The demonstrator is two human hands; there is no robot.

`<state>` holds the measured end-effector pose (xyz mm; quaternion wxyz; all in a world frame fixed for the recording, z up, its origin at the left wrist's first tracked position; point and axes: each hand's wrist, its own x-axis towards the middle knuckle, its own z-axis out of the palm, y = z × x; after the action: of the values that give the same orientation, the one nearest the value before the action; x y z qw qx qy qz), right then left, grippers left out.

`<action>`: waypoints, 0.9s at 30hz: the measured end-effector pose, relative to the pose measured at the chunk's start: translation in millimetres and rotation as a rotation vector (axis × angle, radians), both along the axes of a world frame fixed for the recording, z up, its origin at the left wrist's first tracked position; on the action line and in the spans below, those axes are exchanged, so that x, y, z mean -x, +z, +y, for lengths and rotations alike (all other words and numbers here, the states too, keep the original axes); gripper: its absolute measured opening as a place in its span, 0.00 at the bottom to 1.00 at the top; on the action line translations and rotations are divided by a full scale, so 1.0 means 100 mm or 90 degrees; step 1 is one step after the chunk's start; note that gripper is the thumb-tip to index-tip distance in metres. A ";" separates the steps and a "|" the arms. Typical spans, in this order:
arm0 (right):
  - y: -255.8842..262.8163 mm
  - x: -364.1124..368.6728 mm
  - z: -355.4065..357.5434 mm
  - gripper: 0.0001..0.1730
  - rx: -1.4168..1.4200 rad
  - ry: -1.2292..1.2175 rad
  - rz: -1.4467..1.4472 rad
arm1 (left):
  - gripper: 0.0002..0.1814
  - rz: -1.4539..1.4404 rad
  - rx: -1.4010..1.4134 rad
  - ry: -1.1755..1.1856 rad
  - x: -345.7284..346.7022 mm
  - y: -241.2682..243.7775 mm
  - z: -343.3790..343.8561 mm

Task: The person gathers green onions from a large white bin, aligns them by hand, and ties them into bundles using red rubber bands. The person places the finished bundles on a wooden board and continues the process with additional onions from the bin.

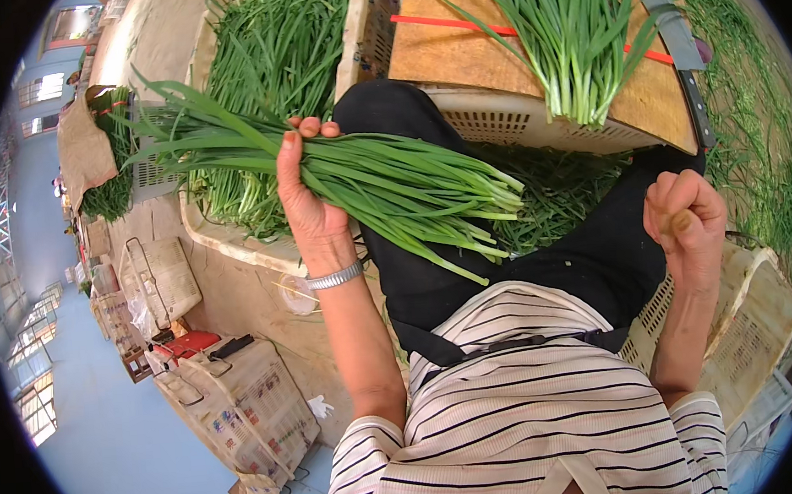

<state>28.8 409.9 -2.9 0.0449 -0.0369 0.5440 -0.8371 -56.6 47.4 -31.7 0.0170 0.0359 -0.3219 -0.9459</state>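
A bunch of garlic chives (398, 178) lies across my left hand (313, 191), which is shut around it above my left thigh. The pale cut ends point right, and the leaf tips fan out to the left. My right hand (686, 220) is curled into a fist over my right knee, apart from the chives, with nothing visible in it. Before me, a second bunch of chives (575, 48) rests on a wooden board (451, 54) over a red tie strip (453, 24). A cleaver-like knife (670, 28) lies along the board's right edge, its black handle towards me.
A plastic crate (497, 119) supports the board. Left of it stands a crate (244, 247) heaped with loose chives (278, 42). Leaf scraps (736, 85) cover the floor at right, near another crate (746, 326). Stacked crates (241, 402) stand at lower left.
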 end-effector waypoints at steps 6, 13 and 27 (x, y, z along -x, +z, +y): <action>-0.10 0.05 -0.08 0.10 -0.660 -0.139 0.170 | 0.08 -0.018 -0.007 0.041 0.01 -0.01 -0.04; -0.23 0.09 -0.74 0.11 -0.479 -0.045 0.266 | 0.09 -0.015 -0.022 0.038 -0.01 -0.08 -0.14; -0.28 0.12 -1.15 0.09 -0.598 0.015 0.293 | 0.08 -0.031 -0.034 0.063 -0.02 -0.11 -0.17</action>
<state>16.7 295.3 -30.8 -0.0546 -0.2024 0.8560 -0.4726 -54.1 30.8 -42.8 0.0548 0.0749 -0.2948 -0.9511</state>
